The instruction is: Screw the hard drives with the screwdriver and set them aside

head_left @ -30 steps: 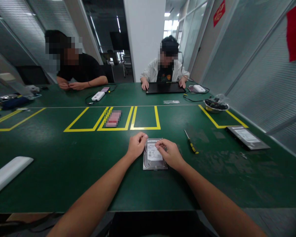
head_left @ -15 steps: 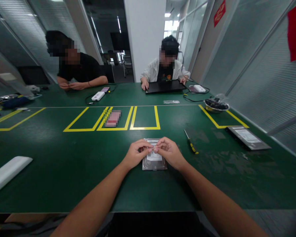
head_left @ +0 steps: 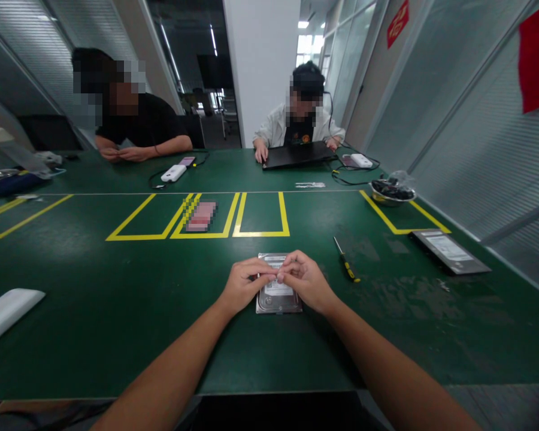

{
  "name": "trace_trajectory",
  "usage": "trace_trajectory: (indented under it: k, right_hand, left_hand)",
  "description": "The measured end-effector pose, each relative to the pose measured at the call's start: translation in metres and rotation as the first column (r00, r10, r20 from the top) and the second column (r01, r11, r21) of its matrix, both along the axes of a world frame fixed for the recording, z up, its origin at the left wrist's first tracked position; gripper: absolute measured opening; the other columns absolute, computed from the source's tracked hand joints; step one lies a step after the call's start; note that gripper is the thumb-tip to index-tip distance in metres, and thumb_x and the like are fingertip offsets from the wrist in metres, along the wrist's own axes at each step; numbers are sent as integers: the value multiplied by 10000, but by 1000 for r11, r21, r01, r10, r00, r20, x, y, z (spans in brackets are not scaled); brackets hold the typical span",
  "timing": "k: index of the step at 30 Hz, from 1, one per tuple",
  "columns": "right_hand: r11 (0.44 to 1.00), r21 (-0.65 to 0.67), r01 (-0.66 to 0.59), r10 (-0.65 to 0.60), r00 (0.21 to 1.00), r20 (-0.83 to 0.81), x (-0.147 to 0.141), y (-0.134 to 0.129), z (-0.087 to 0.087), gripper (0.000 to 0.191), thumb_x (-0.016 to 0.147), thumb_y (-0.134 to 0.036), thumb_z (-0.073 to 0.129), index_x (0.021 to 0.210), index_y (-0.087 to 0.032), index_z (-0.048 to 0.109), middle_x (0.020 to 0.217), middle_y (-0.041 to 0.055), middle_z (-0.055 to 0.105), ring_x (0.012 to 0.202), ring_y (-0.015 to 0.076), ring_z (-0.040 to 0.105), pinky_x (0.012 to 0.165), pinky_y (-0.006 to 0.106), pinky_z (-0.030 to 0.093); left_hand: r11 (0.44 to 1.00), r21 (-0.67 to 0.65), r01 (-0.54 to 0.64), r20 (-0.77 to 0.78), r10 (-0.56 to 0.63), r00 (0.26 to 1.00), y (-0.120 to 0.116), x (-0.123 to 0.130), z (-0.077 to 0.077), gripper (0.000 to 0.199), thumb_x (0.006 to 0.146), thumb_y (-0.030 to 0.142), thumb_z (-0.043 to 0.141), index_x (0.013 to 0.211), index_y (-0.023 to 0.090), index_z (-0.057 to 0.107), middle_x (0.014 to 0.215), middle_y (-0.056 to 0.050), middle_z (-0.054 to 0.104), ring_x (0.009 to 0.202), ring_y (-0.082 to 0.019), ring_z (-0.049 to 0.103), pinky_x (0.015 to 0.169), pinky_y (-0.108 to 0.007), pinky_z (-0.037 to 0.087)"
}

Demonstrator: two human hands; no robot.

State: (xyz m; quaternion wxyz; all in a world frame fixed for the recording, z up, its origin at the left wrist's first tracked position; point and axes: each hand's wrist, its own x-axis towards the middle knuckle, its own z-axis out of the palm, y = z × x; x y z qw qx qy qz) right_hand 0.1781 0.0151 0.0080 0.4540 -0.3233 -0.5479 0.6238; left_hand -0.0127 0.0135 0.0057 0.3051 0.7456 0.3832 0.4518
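While the drive (head_left: 279,303) lies flat at the table's six o'clock, the left hand (head_left: 247,284) and right hand (head_left: 309,282) meet above it — fingertips pinched together, anything between them too small to tell.

Red wall sign (head_left: 397,24) — gold character, apparently 福. Labels (head_left: 449,246) on both metal drives (head_left: 276,305) — print too small to read.

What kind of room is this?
Probably an office meeting room used as a workshop: people sit around a long green table, with a screwdriver and a hard drive on it.
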Motion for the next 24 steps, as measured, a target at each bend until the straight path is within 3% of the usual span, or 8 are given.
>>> trace_trajectory:
  k: [8,13,16,20,24]
  right_hand:
    - [999,-1,52,-52,998,45,-1,1,-2,352,740,-326,748,887,-228,444,686,-36,672,609,124,621,580,239,440]
    - [996,39,84,-88,992,91,-1,-1,-2,306,762,-332,722,885,-229,462,706,-32,669,615,124,618,574,239,441]
    - [993,78,90,-99,987,129,-2,-4,0,279,770,-329,713,876,-225,477,715,-32,663,633,127,621,585,243,444]
    - [977,206,52,-108,957,269,-3,-9,4,169,822,-283,648,919,-222,523,794,-11,687,718,141,651,645,262,467]
    - [900,433,-42,-179,871,458,1,-13,9,134,845,-240,615,974,-215,588,914,26,695,850,165,656,776,311,492]
  left_hand:
    - [977,211,-35,-135,65,989,-3,3,0,172,893,263,600,944,216,757,881,-61,723,815,-168,658,750,-284,523]
    - [971,234,-39,-198,87,976,-4,3,0,193,909,266,559,951,209,739,889,-68,699,835,-173,638,775,-288,511]
    - [977,210,-45,-190,86,978,-4,4,2,179,900,270,561,918,198,724,879,-68,691,819,-172,627,750,-281,501]
    - [988,131,-85,-155,106,982,-4,3,3,122,848,251,603,799,182,690,730,-28,652,657,-136,565,631,-250,454]
    - [987,-53,-151,-21,150,988,-2,1,-1,116,816,249,629,747,159,653,647,-2,602,585,-114,510,563,-232,406]
